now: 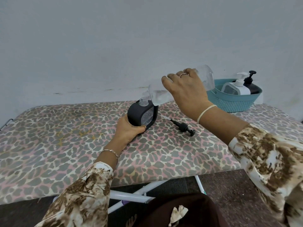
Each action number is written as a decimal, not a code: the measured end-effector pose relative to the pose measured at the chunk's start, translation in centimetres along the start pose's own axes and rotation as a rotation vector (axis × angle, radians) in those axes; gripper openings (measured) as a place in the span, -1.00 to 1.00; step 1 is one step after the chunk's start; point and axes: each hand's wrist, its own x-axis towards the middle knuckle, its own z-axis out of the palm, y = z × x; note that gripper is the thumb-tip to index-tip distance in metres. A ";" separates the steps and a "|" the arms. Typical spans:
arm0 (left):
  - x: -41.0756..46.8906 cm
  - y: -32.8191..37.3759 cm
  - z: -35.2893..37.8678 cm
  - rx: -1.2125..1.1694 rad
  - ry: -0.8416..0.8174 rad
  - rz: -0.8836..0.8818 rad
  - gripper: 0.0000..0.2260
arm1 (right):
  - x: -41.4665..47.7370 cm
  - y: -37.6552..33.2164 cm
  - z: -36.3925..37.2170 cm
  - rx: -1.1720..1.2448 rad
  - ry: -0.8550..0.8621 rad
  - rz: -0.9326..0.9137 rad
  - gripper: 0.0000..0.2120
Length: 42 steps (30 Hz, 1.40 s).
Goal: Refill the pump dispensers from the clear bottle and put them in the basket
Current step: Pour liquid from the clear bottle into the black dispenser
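A black dispenser (137, 114) with a clear window stands on the patterned table with its pump off. My left hand (129, 131) grips its lower left side. My right hand (183, 89) holds the clear bottle (205, 76) tilted down to the left, its mouth at the dispenser's open neck (143, 102). A little clear liquid lies in the bottle's lower part. The black pump head (183, 126) with its white tube lies on the table to the dispenser's right. The teal basket (232, 102) sits at the back right and holds a white dispenser (241, 87) and a black one (251, 86).
The leopard-print table (65, 145) runs along a pale wall; its front edge is near me, with white folding legs (131, 195) below. A metal bracket (6, 122) sticks out at the table's far left edge.
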 end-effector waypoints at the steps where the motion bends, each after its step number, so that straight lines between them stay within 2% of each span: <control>1: 0.0 0.0 0.0 -0.003 -0.001 -0.002 -0.60 | 0.0 0.0 0.0 -0.002 -0.001 -0.002 -0.54; 10: 0.1 -0.1 0.0 -0.008 -0.004 0.004 -0.58 | 0.2 0.0 -0.2 -0.017 -0.009 -0.006 -0.55; 19: 0.1 -0.2 0.0 0.005 0.004 0.019 -0.64 | 0.3 0.1 -0.2 -0.057 0.016 -0.030 -0.60; 42: -0.1 -0.1 -0.1 -0.008 -0.011 0.030 -0.66 | 1.1 0.6 -0.5 -0.118 0.016 -0.116 -0.57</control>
